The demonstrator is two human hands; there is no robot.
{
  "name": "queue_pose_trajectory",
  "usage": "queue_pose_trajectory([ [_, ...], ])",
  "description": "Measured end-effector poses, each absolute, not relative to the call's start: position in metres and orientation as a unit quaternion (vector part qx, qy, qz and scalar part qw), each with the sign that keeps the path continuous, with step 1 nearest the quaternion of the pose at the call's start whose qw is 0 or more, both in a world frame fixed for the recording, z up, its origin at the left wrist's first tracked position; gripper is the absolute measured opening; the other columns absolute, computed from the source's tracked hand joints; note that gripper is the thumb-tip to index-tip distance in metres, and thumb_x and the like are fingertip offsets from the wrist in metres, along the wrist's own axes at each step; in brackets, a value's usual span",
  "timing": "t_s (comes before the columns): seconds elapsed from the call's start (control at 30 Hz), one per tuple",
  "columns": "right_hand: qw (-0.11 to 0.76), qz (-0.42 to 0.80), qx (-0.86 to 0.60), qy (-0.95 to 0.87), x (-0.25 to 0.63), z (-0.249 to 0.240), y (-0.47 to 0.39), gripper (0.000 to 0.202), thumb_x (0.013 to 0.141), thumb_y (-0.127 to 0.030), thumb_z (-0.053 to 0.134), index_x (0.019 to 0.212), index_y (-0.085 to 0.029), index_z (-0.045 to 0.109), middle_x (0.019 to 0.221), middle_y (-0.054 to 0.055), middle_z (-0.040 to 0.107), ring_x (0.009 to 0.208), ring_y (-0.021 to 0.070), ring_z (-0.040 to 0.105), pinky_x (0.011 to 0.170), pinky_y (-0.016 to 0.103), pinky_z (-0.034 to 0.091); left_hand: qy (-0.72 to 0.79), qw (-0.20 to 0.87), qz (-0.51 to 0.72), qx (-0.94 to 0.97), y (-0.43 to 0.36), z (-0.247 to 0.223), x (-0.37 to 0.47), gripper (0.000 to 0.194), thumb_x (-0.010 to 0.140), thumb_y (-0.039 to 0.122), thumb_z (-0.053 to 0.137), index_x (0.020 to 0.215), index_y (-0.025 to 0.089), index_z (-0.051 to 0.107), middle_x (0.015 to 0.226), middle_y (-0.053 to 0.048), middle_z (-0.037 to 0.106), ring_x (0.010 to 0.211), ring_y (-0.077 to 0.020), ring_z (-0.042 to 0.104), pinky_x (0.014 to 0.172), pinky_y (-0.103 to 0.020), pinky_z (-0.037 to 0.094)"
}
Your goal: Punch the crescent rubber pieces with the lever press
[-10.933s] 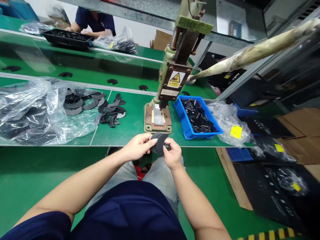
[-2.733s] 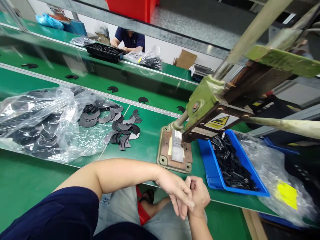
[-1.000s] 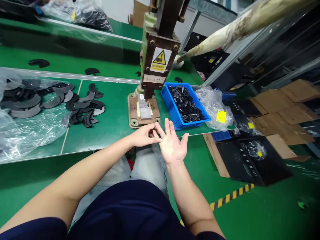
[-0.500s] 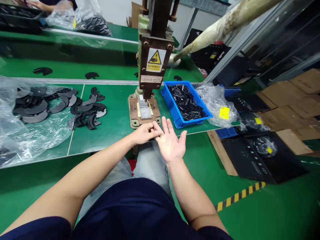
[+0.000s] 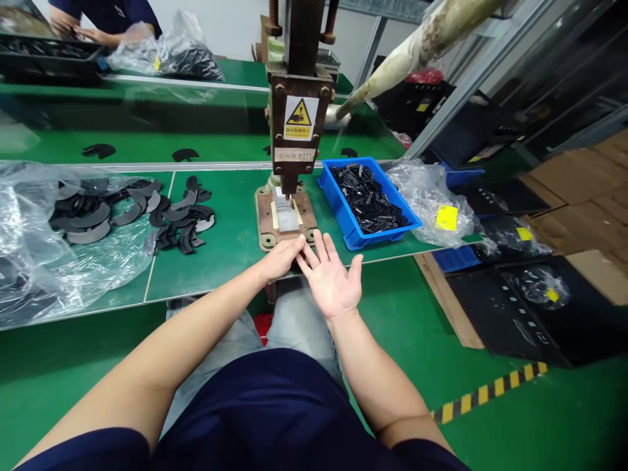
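My right hand (image 5: 336, 281) is palm up near the table's front edge, fingers and thumb spread, with nothing on the palm. My left hand (image 5: 283, 258) meets it from the left, fingers stretched out and lying against the right hand's fingers; nothing shows in it. Just beyond both hands stands a hand press (image 5: 296, 118) with a warning label. A pale metal plate (image 5: 288, 221) lies on the press base (image 5: 266, 226) beneath the ram. To the right, a blue bin (image 5: 349, 233) holds many small black parts (image 5: 370, 196).
Curved black pieces (image 5: 184, 212) lie loose at left beside a clear plastic bag (image 5: 112, 265) with more. Another bag (image 5: 436, 203) lies right of the bin. A padded lever (image 5: 417, 59) slants overhead. Cartons (image 5: 579, 170) stand at right. A co-worker's hands (image 5: 81, 31) are at far left.
My left hand has loosened its pinch on a right-hand finger and its fingers have straightened. The right hand stays spread, palm up. The camera view has shifted slightly.
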State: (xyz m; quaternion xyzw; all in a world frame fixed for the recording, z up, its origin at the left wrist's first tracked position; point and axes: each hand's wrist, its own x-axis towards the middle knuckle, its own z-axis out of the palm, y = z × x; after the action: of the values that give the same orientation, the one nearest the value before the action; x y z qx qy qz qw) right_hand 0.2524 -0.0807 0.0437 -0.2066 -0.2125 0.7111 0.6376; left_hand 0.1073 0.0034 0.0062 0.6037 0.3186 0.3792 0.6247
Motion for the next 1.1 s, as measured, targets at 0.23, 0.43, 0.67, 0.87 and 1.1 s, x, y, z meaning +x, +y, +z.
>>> queue_pose_trajectory([
  [0.23, 0.649, 0.712, -0.204, -0.175, 0.261, 0.039, -0.089, 0.066, 0.097, -0.081, 0.038, 0.137, -0.035, 0.064, 0.17, -0.001, 0.04, 0.159, 0.0299, 0.04, 0.134, 0.06, 0.027, 0.33, 0.547, 0.33, 0.694, -0.007, 0.002, 0.111, 0.048, 0.093, 0.062, 0.071, 0.087, 0.015, 0.071, 0.076, -0.001, 0.067, 0.068, -0.0136, 0.057, 0.065, -0.027, 0.047],
  [0.43, 0.645, 0.722, -0.187, -0.166, 0.276, 0.036, -0.1, 0.066, 0.097, -0.079, 0.045, 0.137, -0.03, 0.063, 0.169, 0.004, 0.042, 0.154, 0.0316, 0.047, 0.135, 0.06, 0.026, 0.305, 0.524, 0.284, 0.743, -0.018, 0.004, 0.114, 0.035, 0.089, 0.05, 0.081, 0.094, 0.016, 0.073, 0.084, -0.003, 0.072, 0.075, -0.0157, 0.063, 0.072, -0.028, 0.051],
  [0.67, 0.612, 0.726, -0.223, -0.22, 0.28, 0.038, -0.103, 0.064, 0.098, -0.074, 0.048, 0.137, -0.026, 0.063, 0.162, 0.01, 0.051, 0.15, 0.0273, 0.052, 0.136, 0.053, 0.027, 0.288, 0.56, 0.289, 0.721, -0.021, -0.003, 0.112, 0.039, 0.101, 0.053, 0.065, 0.09, 0.017, 0.075, 0.088, -0.007, 0.076, 0.079, -0.0184, 0.068, 0.079, -0.032, 0.055],
  [0.87, 0.59, 0.725, -0.241, -0.262, 0.283, 0.041, -0.103, 0.056, 0.099, -0.066, 0.055, 0.135, -0.025, 0.064, 0.153, 0.012, 0.061, 0.142, 0.0256, 0.06, 0.132, 0.052, 0.035, 0.277, 0.583, 0.283, 0.709, -0.018, -0.004, 0.109, 0.046, 0.104, 0.056, 0.057, 0.094, 0.016, 0.077, 0.101, -0.011, 0.079, 0.09, -0.0226, 0.071, 0.086, -0.036, 0.057],
  [1.1, 0.517, 0.577, -0.415, -0.477, 0.336, 0.072, -0.07, 0.045, 0.096, -0.056, 0.066, 0.124, -0.02, 0.066, 0.122, 0.014, 0.075, 0.108, 0.0231, 0.075, 0.101, 0.046, 0.061, 0.308, 0.557, 0.312, 0.706, -0.012, -0.001, 0.109, 0.054, 0.108, 0.058, 0.048, 0.08, 0.017, 0.071, 0.077, -0.005, 0.069, 0.074, -0.0181, 0.063, 0.074, -0.031, 0.052],
])
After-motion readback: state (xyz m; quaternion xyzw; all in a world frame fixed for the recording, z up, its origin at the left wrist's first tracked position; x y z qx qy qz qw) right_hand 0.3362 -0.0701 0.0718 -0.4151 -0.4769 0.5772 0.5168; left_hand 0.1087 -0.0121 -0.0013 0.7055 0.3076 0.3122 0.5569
